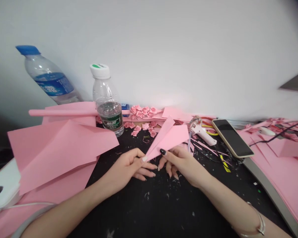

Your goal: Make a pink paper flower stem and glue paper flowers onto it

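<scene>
A folded piece of pink paper (167, 140), narrow at its lower left tip and wide at the top, is held above the black table. My left hand (132, 165) pinches the narrow tip between thumb and index finger, its other fingers stretched out below. With the thumb on top, my right hand (177, 162) grips the paper's lower right side; part of its fingers is hidden behind the paper. Small pink paper roses (141, 111) lie beyond the hands along the wall. A white glue gun (203, 134) rests to the right of the folded paper.
Large pink sheets (64, 148) cover the left side, beside a white device (5, 185). A green-labelled water bottle (109, 109) and a blue-capped bottle (51, 79) stand behind. At right are a phone (232, 137), cables and more pink paper (285, 172). Scraps litter the black table (164, 211).
</scene>
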`<state>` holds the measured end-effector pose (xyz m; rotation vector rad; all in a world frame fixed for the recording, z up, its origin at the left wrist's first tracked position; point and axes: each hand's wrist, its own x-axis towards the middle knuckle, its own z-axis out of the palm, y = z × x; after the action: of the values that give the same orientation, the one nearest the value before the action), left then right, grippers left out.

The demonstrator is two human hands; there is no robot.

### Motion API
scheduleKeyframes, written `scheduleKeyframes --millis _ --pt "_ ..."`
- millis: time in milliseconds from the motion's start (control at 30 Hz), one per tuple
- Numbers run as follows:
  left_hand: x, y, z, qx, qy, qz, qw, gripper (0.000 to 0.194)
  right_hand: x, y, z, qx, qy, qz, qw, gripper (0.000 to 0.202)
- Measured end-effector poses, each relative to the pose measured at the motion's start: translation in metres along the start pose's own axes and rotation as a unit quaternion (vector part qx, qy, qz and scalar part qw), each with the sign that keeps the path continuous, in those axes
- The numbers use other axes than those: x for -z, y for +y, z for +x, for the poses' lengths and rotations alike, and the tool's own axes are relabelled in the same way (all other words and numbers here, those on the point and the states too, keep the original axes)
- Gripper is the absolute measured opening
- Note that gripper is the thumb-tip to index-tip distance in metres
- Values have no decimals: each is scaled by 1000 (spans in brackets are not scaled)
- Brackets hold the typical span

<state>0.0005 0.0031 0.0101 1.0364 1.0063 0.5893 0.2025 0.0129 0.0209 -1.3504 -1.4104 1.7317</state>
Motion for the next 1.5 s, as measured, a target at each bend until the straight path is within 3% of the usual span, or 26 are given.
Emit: scheduleKeyframes --millis 133,267,333,467,533,733,833,933,1033,1100,1200,1267,1367,1500 --pt "-7 -4 -3 15 -65 49 997 17 -13 9 2 5 43 59 997 35" --pt "-6 -4 -4 11 -80 80 993 21 -12 9 0 -1 20 64 998 33" --pt "-5 -2 -4 -3 -64 81 995 23 -10 7 -2 -7 -14 32 999 30" --pt "-2 1 -2 -69 -9 69 995 24 -9 0 -8 15 -154 -49 987 16" --pt "-1 1 -1 -83 3 76 994 25 -10 -3 -10 32 -197 -73 977 13" --pt "-1 -4 1 -77 58 -7 995 35 -16 -2 -7 57 -141 -65 986 14" --pt "1 -3 3 -70 70 -46 994 34 -14 -1 -4 30 -137 -23 990 25" --pt "4 -2 2 -33 36 -26 998 36 -7 -2 -3 28 -98 -35 994 28" --pt "5 0 -6 -9 -48 94 994 39 3 -6 -3 41 -47 -115 991 26" --pt "4 2 -13 -98 -45 252 962 41 8 -9 -4 36 -32 -181 982 29" --pt "-1 1 -20 -357 -7 431 829 24 12 -8 -5 32 -49 -251 966 34" --pt "-3 -2 -20 -447 -7 496 744 23 11 -4 -5 34 -65 -279 958 34" --pt "-5 -11 -17 -449 -16 584 676 29 9 2 -2 54 -46 -350 934 32" --pt "-7 -25 -13 -414 -35 635 652 35 4 8 -1 130 51 -485 863 21"
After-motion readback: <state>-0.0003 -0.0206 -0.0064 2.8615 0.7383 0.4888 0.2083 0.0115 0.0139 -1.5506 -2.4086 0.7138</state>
